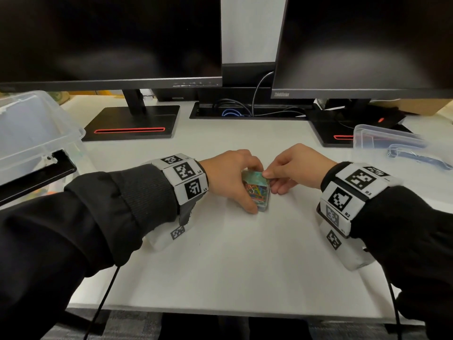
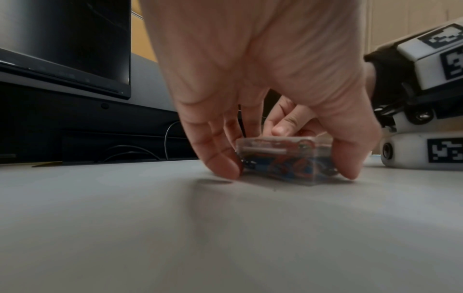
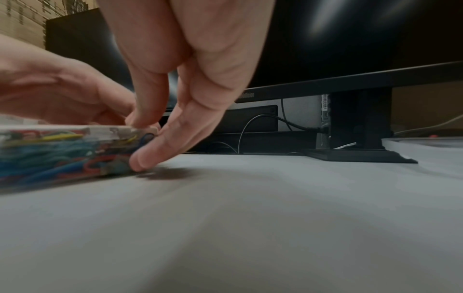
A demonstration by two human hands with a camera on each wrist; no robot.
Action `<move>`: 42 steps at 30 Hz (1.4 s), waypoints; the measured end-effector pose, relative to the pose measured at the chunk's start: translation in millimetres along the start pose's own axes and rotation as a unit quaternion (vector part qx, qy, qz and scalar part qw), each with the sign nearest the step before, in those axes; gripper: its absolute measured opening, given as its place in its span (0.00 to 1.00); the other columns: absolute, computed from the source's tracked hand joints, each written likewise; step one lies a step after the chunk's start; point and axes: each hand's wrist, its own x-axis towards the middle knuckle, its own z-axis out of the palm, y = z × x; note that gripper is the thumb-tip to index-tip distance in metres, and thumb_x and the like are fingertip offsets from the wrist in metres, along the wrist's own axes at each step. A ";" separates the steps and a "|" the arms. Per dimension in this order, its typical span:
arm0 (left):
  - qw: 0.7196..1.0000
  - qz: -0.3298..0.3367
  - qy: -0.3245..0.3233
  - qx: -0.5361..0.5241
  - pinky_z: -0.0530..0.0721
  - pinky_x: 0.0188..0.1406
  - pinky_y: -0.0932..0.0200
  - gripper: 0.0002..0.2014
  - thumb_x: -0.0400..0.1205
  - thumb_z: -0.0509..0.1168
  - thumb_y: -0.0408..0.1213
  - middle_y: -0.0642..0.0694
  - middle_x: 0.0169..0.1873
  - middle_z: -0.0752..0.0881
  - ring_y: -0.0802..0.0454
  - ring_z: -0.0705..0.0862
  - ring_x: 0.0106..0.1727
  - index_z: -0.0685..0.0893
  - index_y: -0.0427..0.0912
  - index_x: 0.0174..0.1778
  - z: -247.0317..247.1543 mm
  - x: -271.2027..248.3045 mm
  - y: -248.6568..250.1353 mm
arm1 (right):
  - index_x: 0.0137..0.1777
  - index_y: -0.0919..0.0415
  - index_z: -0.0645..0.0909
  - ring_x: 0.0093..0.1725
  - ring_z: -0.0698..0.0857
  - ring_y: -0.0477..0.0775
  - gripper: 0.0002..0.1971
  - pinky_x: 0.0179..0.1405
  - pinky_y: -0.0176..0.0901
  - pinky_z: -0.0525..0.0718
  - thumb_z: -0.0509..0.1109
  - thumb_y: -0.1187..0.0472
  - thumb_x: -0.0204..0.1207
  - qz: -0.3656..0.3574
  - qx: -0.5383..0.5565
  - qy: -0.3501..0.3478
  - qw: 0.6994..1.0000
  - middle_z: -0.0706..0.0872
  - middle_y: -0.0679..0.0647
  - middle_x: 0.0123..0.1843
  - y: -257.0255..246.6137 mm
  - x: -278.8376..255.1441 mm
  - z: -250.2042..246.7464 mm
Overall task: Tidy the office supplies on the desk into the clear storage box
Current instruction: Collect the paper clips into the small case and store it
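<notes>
Both hands on the paper-clip box

At frame centre, the left hand (image 1: 230,179) grips the paper-clip box (image 1: 256,191) on the desk (image 1: 245,253); the right hand (image 1: 297,166) pinches its lid edge.

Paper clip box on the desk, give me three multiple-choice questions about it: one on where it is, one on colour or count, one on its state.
1. Where is the clip box?
A. On the desk between both hands
B. Inside the storage box
C. On a monitor stand

2. How many monitors stand behind it?
A. One
B. Two
C. Three

3. What is happening to the clip box?
A. It lies untouched
B. It is lifted high
C. It rests on the desk, held by both hands

Answers: 1 A, the head view shows it on the white desk between the hands. 2 B, two dark screens are there. 3 C, the left hand grips its sides and the right hand pinches its top edge while its base sits on the desk.
</notes>
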 end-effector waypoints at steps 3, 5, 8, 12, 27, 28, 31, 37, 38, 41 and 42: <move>0.999 0.016 0.031 0.003 0.76 0.46 0.66 0.34 0.58 0.81 0.50 0.51 0.52 0.77 0.56 0.76 0.50 0.78 0.48 0.59 2.3 1.4 -1.7 | 0.51 0.73 0.82 0.35 0.87 0.56 0.12 0.40 0.42 0.88 0.71 0.62 0.75 -0.014 0.012 0.010 1.000 0.87 0.64 0.39 0.0 0.6 1.7; 0.998 0.017 0.067 -0.015 0.77 0.46 0.65 0.34 0.58 0.81 0.51 0.51 0.51 0.77 0.55 0.77 0.48 0.78 0.50 0.58 2.5 2.9 -2.6 | 0.51 0.70 0.82 0.40 0.88 0.59 0.14 0.47 0.49 0.90 0.70 0.57 0.76 -0.027 0.011 0.034 0.999 0.88 0.64 0.41 0.7 1.5 2.6; 0.988 0.007 0.137 -0.067 0.73 0.39 0.72 0.33 0.59 0.81 0.51 0.51 0.50 0.77 0.61 0.76 0.41 0.78 0.51 0.59 1.0 4.5 -3.1 | 0.53 0.69 0.82 0.46 0.89 0.64 0.22 0.52 0.56 0.88 0.63 0.48 0.79 -0.039 0.004 0.051 0.998 0.88 0.65 0.47 -0.3 3.0 3.1; 0.982 0.013 0.166 -0.095 0.73 0.41 0.73 0.33 0.60 0.80 0.50 0.49 0.50 0.76 0.58 0.76 0.45 0.78 0.55 0.61 -1.3 4.3 -3.0 | 0.53 0.70 0.83 0.46 0.89 0.64 0.21 0.52 0.56 0.88 0.62 0.50 0.80 -0.065 0.037 0.040 0.996 0.88 0.68 0.49 -5.4 0.5 4.5; 0.969 0.067 0.221 -0.090 0.76 0.49 0.74 0.38 0.59 0.80 0.52 0.50 0.56 0.82 0.57 0.80 0.53 0.78 0.50 0.66 -1.7 4.3 -4.4 | 0.55 0.67 0.80 0.33 0.85 0.53 0.14 0.34 0.47 0.89 0.56 0.58 0.84 -0.105 0.100 0.079 0.986 0.84 0.59 0.41 -9.1 0.5 5.4; 0.970 0.071 0.216 -0.088 0.76 0.49 0.74 0.38 0.60 0.81 0.49 0.50 0.57 0.81 0.57 0.79 0.54 0.77 0.50 0.67 -1.9 4.2 -4.2 | 0.55 0.66 0.79 0.32 0.85 0.54 0.14 0.33 0.46 0.89 0.55 0.57 0.85 -0.099 0.106 0.078 0.986 0.82 0.58 0.40 -9.5 0.6 5.3; 0.969 0.080 0.213 -0.095 0.80 0.54 0.67 0.39 0.62 0.81 0.44 0.48 0.59 0.80 0.56 0.79 0.56 0.76 0.48 0.69 -2.7 3.5 -3.9 | 0.56 0.64 0.77 0.31 0.85 0.55 0.14 0.32 0.47 0.89 0.55 0.56 0.85 -0.092 0.115 0.076 0.986 0.82 0.56 0.39 -10.1 0.4 4.7; 0.964 0.101 0.218 -0.110 0.82 0.57 0.66 0.38 0.63 0.80 0.43 0.49 0.62 0.79 0.57 0.79 0.60 0.74 0.48 0.70 -3.7 2.8 -5.2 | 0.54 0.61 0.73 0.32 0.84 0.55 0.11 0.33 0.52 0.89 0.55 0.53 0.84 -0.078 0.137 0.070 0.985 0.81 0.57 0.43 -12.1 -2.3 2.5; 0.964 0.104 0.217 -0.112 0.81 0.56 0.68 0.38 0.63 0.80 0.42 0.49 0.62 0.79 0.57 0.79 0.60 0.74 0.49 0.70 -3.9 2.8 -5.5 | 0.53 0.60 0.73 0.32 0.85 0.55 0.11 0.33 0.53 0.89 0.55 0.53 0.84 -0.074 0.138 0.070 0.985 0.81 0.57 0.44 -12.3 -2.7 2.5; 0.964 0.112 0.213 -0.118 0.79 0.54 0.74 0.38 0.63 0.80 0.42 0.51 0.60 0.78 0.60 0.78 0.58 0.74 0.49 0.70 -3.9 2.6 -5.9 | 0.54 0.60 0.71 0.32 0.85 0.57 0.11 0.31 0.53 0.88 0.54 0.53 0.85 -0.064 0.145 0.066 0.985 0.81 0.58 0.44 -12.7 -3.5 2.9; 0.963 0.116 0.213 -0.120 0.78 0.53 0.77 0.38 0.63 0.80 0.42 0.52 0.58 0.78 0.61 0.78 0.57 0.74 0.49 0.70 -3.8 2.3 -5.7 | 0.55 0.60 0.71 0.31 0.85 0.57 0.11 0.30 0.52 0.88 0.53 0.54 0.85 -0.060 0.150 0.062 0.985 0.81 0.59 0.44 -13.0 -3.9 2.8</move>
